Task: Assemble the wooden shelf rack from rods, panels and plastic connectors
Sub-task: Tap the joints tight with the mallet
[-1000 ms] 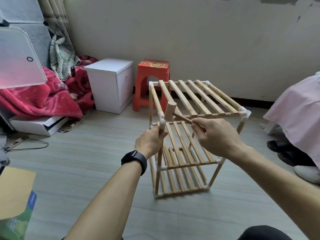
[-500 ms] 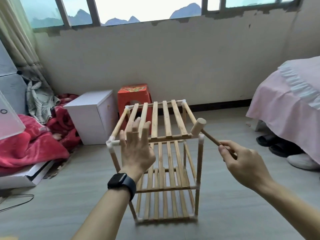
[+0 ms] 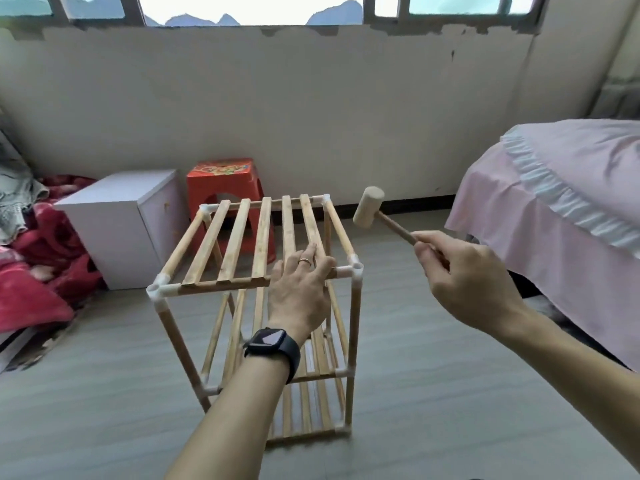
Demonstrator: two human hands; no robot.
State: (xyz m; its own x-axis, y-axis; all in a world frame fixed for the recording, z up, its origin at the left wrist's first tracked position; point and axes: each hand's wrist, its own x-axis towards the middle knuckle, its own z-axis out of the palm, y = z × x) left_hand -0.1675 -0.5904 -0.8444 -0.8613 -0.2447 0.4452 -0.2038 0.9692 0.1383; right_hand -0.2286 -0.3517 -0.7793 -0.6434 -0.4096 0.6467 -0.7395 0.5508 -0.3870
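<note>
The wooden shelf rack stands upright on the floor, three slatted tiers joined by white plastic connectors at the corners. My left hand lies flat with straight fingers on the front right part of the top panel. My right hand grips the handle of a small wooden mallet. The mallet head is raised in the air, to the right of the rack's back right corner and clear of it.
A white cabinet and a red plastic stool stand behind the rack by the wall. Red blankets are heaped at the left. A pink-covered bed fills the right side. Grey floor surrounds the rack.
My left hand let go of the front post, lifted, and came down flat on the top panel. My right hand swung the mallet up and to the right. The view rose toward the window.
</note>
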